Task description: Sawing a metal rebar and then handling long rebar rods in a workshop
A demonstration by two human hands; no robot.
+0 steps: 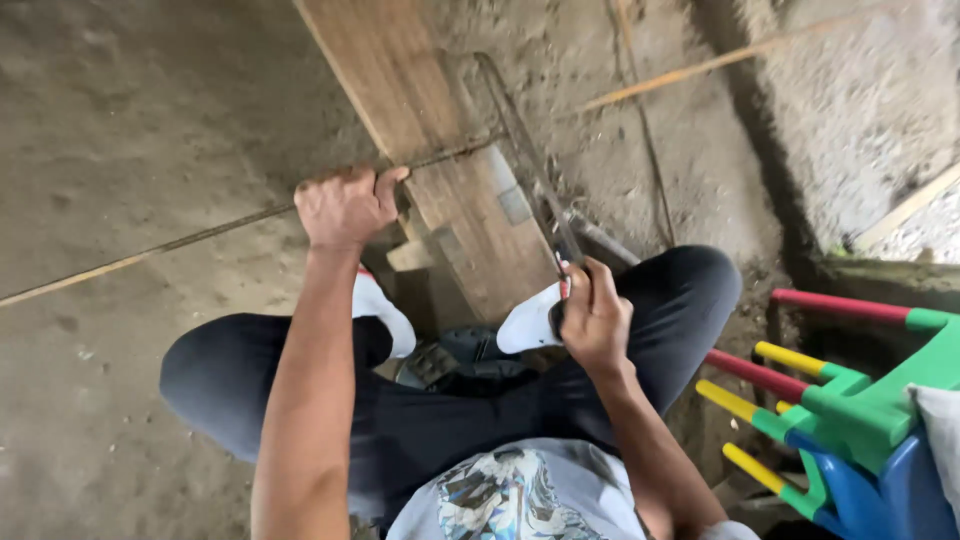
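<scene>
I squat on a concrete floor over a long wooden plank (400, 80). A thin steel rod (200, 235) lies across the plank and runs off to the left. My left hand (345, 205) is closed around the rod at the plank's left edge, pressing it down. My right hand (595, 320) grips the red-marked handle of a long metal tool (525, 150) that looks like a hacksaw. The tool reaches forward along the plank's right side and meets the rod near the far end. Motion blur hides the blade.
A small wood block (410, 255) sits under the plank near my white shoes (380, 310). A green, blue, red and yellow plastic chair (850, 400) stands close on the right. Thin sticks (700, 65) lie on the rough ground beyond, beside a raised concrete ledge (880, 270).
</scene>
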